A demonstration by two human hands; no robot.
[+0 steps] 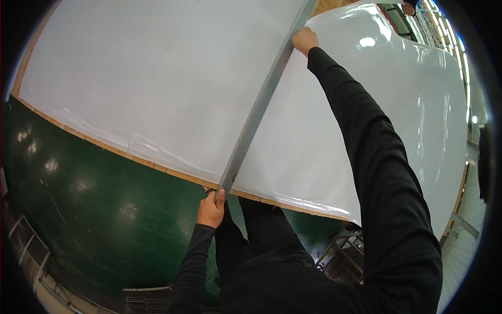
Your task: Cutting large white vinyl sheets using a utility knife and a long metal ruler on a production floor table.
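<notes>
A long grey metal straightedge bar (263, 100) lies slantwise across a white glossy sheet (129, 78) on a wooden-edged table. My left hand (210, 210) is closed around the bar's near end, which juts past the table edge, with the thumb on top. Farther up, my right hand (305, 40) is curled into a fist against the bar's right side. Its fingers are turned away, so whether it grips the bar or a small tool cannot be seen. Right of the bar, the sheet carries on and curls up loosely at the far right (423, 98).
The table's wooden edge (157, 167) runs along the front, just before my legs. Below is a green floor (98, 204) with light reflections. A metal rack (343, 257) stands under the table's right end. Metal frames (29, 251) are at lower left.
</notes>
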